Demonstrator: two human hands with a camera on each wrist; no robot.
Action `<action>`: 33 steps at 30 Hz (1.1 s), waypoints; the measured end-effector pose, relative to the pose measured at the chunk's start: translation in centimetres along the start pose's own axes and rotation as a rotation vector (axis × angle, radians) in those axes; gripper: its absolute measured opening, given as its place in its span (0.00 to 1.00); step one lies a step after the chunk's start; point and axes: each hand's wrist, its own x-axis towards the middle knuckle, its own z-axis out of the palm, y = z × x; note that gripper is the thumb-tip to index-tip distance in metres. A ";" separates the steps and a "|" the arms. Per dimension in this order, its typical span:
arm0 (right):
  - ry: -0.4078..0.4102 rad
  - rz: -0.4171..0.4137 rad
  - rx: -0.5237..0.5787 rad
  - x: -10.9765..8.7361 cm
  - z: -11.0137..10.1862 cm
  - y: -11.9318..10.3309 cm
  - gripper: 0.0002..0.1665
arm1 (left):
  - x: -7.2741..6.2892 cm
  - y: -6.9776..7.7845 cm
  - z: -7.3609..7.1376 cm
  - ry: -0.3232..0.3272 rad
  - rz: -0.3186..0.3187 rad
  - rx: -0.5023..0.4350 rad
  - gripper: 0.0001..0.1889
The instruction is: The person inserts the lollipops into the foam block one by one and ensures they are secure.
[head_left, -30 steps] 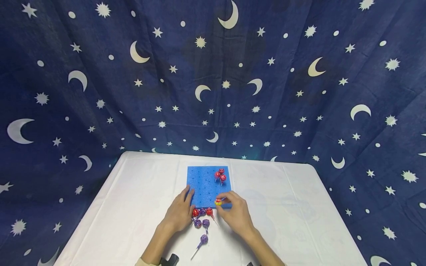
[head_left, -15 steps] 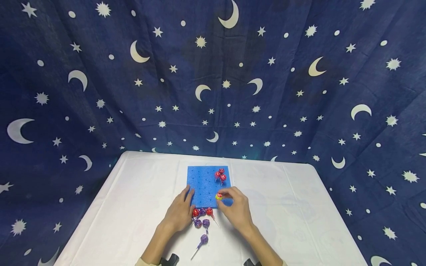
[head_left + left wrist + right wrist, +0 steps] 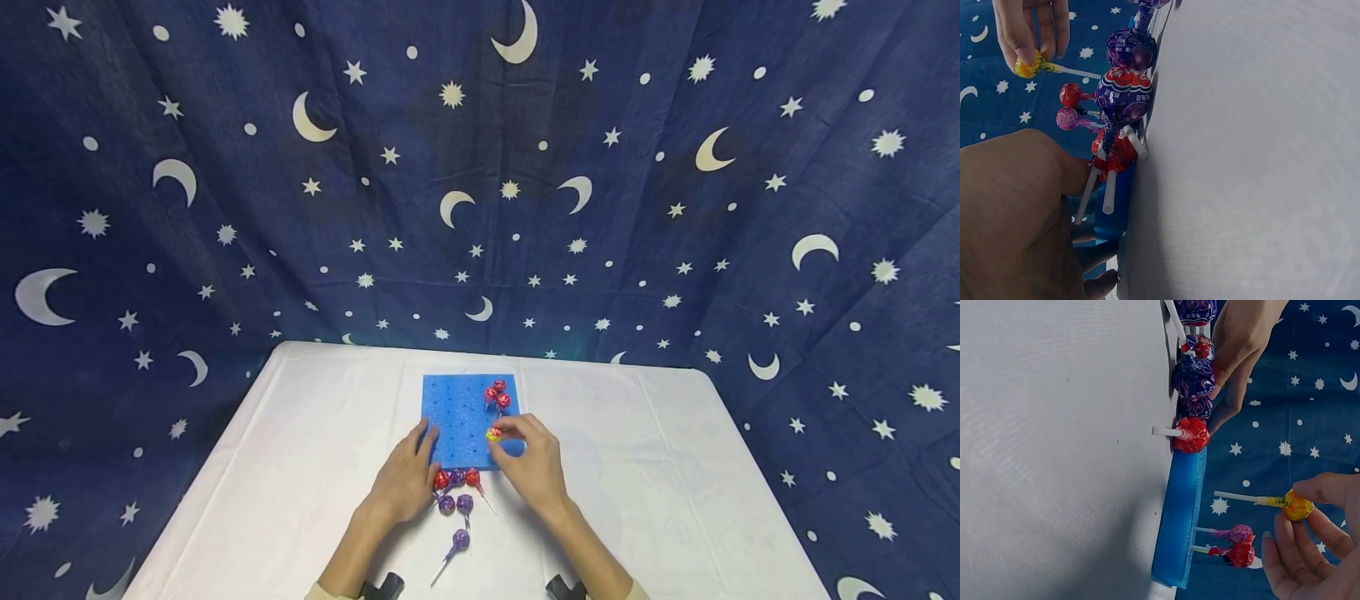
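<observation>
Yellow lollipop (image 3: 493, 434) is pinched by its head in the right hand (image 3: 536, 468), seemingly to leave the downward stick (image 3: 1235, 496) clear, above the blue board's (image 3: 453, 417) four o'clock side; its eight o'clock edge is touched by the left hand (image 3: 402, 482), fingers loosely extended, probably for steadiness.

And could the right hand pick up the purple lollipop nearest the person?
Probably not as is: the right hand pinches a yellow lollipop, though the way to that purple lollipop looks free.

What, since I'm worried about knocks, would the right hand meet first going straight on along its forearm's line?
Probably the standing lollipops near the far right corner of the blue board; the right hand might pass above them, as height is unclear.
</observation>
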 end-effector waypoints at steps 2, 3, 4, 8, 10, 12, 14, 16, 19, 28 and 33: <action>0.010 -0.007 0.003 0.1 0.0 0.1 0.19 | 0.0 0.0 0.0 0.009 0.008 -0.002 0.31; 0.013 -0.007 0.003 0.2 0.0 0.1 0.19 | -0.1 0.0 0.0 0.012 0.011 -0.004 0.30; 0.016 -0.004 0.003 0.2 0.0 0.1 0.19 | -0.1 0.0 0.0 0.015 0.012 -0.006 0.31; 0.020 0.027 0.003 0.5 0.1 0.2 0.18 | -0.1 0.0 0.0 0.025 0.017 -0.021 0.31; 0.021 0.031 0.002 0.6 0.2 0.3 0.18 | -0.1 0.0 0.0 0.028 0.018 -0.029 0.31; 0.022 0.025 0.000 0.7 0.2 0.3 0.18 | -0.1 -0.1 0.0 0.031 0.024 -0.024 0.31; 0.028 0.014 -0.004 0.8 0.3 0.3 0.19 | -0.1 -0.1 0.0 0.035 0.028 -0.027 0.31; 0.035 0.005 -0.007 1.0 0.4 0.3 0.19 | -0.1 0.0 0.0 0.029 0.025 -0.022 0.31; 0.045 0.004 -0.006 1.1 0.5 0.4 0.19 | 0.0 0.0 0.0 0.019 0.012 -0.022 0.31; 0.059 0.003 0.004 1.6 0.7 0.6 0.18 | 0.1 0.1 -0.1 -0.010 -0.007 0.001 0.31; 0.065 0.006 0.002 1.7 0.7 0.9 0.17 | 0.1 0.1 0.0 -0.017 -0.007 0.000 0.32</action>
